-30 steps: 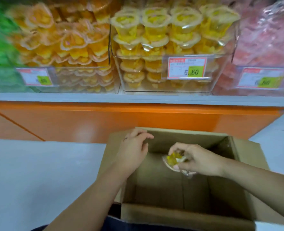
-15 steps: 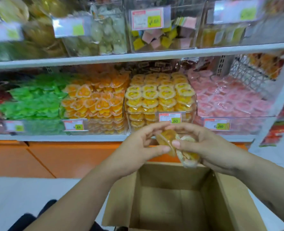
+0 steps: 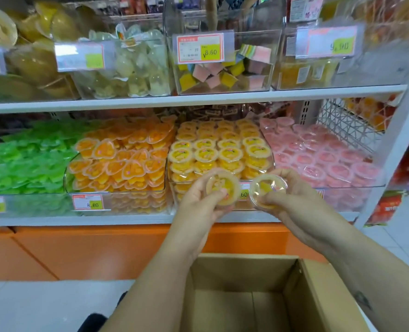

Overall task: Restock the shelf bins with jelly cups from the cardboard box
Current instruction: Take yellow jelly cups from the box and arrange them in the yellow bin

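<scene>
Left hand [image 3: 198, 202] grips one yellow jelly cup [image 3: 222, 185], fingers curled round its rim, lid towards the camera. Right hand [image 3: 292, 200] pinches a second yellow cup [image 3: 267, 190] likewise. Both cups are held just apart from each other, directly in front of the yellow-cup bin [image 3: 174, 195], which is stacked full. Between them the bin's price tag [image 3: 243, 193] shows only "60"; the rest is covered. Lid print is too blurred to read. Left of the bin: orange heart-shaped cups [image 3: 117, 159], with a front tag [image 3: 90, 202] reading "8.60"; further left, green cups [image 3: 26, 161]. Right of the bin: pink cups [image 3: 323, 159]. Above the bin, an upper tag [image 3: 199, 49] reads "8.60"; above and right, another tag [image 3: 328, 41] reads "9.90". Below the bin, nearer the camera, the cardboard box [image 3: 318, 295] stands open.
</scene>
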Demonstrator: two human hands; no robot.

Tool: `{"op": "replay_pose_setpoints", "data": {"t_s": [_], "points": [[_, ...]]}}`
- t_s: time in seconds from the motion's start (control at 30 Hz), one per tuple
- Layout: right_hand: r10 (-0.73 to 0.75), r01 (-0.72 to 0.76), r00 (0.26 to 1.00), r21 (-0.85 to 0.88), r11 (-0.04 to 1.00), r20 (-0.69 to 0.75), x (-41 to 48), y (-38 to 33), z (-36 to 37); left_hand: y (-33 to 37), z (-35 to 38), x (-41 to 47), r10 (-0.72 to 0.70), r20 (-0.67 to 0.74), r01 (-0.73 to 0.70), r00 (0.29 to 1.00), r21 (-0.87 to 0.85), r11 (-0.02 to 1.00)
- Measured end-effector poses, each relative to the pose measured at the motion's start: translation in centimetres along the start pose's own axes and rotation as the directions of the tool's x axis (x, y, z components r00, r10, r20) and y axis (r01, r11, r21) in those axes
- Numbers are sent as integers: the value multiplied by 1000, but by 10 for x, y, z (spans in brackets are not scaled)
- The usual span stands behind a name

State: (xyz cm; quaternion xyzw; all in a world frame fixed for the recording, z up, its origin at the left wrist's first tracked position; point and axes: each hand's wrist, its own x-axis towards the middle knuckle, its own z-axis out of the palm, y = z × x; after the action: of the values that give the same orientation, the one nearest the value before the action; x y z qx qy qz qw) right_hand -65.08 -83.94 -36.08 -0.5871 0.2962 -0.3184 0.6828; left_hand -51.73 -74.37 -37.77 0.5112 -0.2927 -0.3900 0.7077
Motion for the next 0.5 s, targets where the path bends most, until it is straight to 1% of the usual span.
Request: {"op": "replay_pose_setpoints", "data": {"t_s": [0.07, 0.1, 0.2, 0.3, 0.33, 0.4, 0.5], "points": [[-98, 90, 994, -162, 983, -41, 6, -1, 2, 7, -5, 12, 50, -51, -48, 997, 36, 998], [-137, 125, 990, -195, 973, -47, 10, -4, 4, 11, -8, 19, 82, -79, -77, 994, 62, 995], [-227, 213, 973, -201, 956, -48, 30, -11, 18, 26, -20, 38, 186, -190, -158, 964, 154, 975], [-324, 296, 946, -371, 880, -14, 62, -20, 39, 38, -39, 53, 290, -281, -212, 915, 276, 937], [-323, 298, 946, -397, 868, 4, 77, -22, 46, 40, -47, 57, 310, -308, -219, 900, 295, 930], [-308, 296, 951, -393, 870, 35, 108, -22, 60, 42, -63, 64, 316, -363, -215, 876, 292, 932], [-256, 248, 966, -390, 887, 30, 156, -23, 75, 40, -79, 71, 292, -396, -220, 870, 218, 951]]}}
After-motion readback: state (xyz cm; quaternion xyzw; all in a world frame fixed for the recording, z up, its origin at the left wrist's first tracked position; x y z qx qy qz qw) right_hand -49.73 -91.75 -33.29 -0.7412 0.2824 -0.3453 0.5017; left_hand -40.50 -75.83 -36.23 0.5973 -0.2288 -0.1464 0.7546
